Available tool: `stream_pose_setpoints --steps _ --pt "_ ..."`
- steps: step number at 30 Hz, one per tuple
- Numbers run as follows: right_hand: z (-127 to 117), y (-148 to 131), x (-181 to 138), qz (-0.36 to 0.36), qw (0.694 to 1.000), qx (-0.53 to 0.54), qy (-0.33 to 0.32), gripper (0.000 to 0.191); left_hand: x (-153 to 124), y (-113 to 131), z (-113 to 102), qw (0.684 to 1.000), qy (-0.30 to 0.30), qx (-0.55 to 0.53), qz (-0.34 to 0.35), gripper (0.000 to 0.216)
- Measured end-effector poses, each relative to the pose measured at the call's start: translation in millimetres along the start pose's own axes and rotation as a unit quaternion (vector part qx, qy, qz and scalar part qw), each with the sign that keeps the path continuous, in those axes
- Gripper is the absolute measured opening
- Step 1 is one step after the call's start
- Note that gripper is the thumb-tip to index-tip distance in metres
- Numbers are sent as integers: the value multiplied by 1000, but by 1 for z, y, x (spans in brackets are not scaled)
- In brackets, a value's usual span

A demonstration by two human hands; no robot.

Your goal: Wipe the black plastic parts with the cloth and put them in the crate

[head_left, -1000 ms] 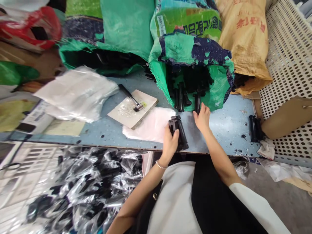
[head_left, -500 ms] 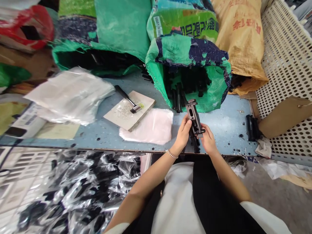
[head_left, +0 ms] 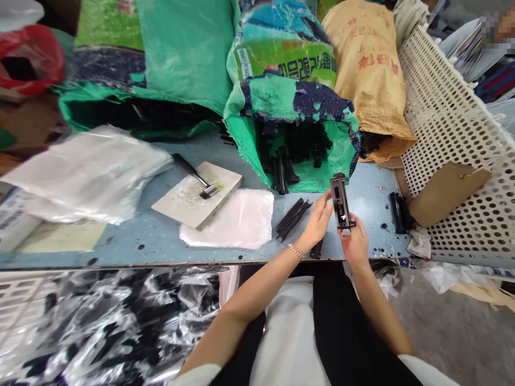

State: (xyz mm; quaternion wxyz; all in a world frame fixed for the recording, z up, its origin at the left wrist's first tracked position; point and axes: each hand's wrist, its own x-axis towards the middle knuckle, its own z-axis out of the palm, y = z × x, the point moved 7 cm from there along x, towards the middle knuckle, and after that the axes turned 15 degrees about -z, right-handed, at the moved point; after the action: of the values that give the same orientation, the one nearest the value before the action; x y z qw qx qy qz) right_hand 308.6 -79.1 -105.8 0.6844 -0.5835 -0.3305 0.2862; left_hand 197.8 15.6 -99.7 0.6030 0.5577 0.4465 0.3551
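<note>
My right hand point(head_left: 354, 244) grips the lower end of a dark slotted part point(head_left: 341, 201), a long narrow frame with an oval opening and a small peg at its lower right. At its left edge, my left hand point(head_left: 319, 221) has thumb and fingers closed against the part. On the bench left of that hand lie dark channel-shaped pieces point(head_left: 292, 219), side by side. Another dark piece point(head_left: 317, 250) lies below my left wrist, partly covered. Behind the hands, an open green sack point(head_left: 317, 185) holds several black parts.
A black-handled hammer point(head_left: 197, 177) rests on a pale slab point(head_left: 177, 209), beside a stack of pinkish-white sheets point(head_left: 249, 222). Clear plastic bags point(head_left: 88, 171) lie at the left. A yellow sack point(head_left: 370, 80) and a perforated white crate point(head_left: 454, 123) stand at the right, near black parts point(head_left: 399, 213).
Both hands have moved right with the slotted part, uncovering the channel-shaped pieces on the bench. The part now stands more upright in view. The camera view has shifted slightly.
</note>
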Motion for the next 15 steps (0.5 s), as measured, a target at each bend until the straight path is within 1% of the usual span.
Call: stream_pose_setpoints --steps 1,2,3,4,6,7,9,10,11,12,14,15 --pt "5 -6 -6 -21 998 -37 -45 29 -8 3 -5 997 -27 -77 -13 50" --pt "10 -15 -9 -59 991 -81 -90 28 -16 6 -10 989 -51 -135 -34 53" --pt "15 -27 -10 -113 977 -128 -125 28 -24 8 -16 981 -69 -171 -57 55" --pt "19 -41 -8 -178 958 -172 -145 30 -33 11 -21 975 -85 -188 -77 57" --pt "26 -68 0 -313 905 -246 -151 33 -49 16 -28 968 -119 -192 -108 60" --pt "32 -78 5 -368 875 -275 -150 33 -56 17 -31 964 -135 -193 -123 62" --pt "49 -89 13 -439 822 -322 -168 33 -67 19 -34 955 -156 -203 -151 61" --pt "59 -91 16 -454 806 -336 -179 33 -69 19 -37 952 -153 -210 -159 60" --pt "68 -90 17 -457 799 -339 -193 33 -69 20 -41 953 -137 -217 -161 58" --pt "77 -88 17 -448 803 -332 -212 34 -67 20 -48 954 -112 -227 -158 56" --pt "92 -80 7 -416 815 -297 -274 36 -62 21 -64 956 -54 -248 -148 53" --pt "98 -77 -2 -410 811 -281 -308 36 -59 21 -71 955 -30 -257 -147 51"
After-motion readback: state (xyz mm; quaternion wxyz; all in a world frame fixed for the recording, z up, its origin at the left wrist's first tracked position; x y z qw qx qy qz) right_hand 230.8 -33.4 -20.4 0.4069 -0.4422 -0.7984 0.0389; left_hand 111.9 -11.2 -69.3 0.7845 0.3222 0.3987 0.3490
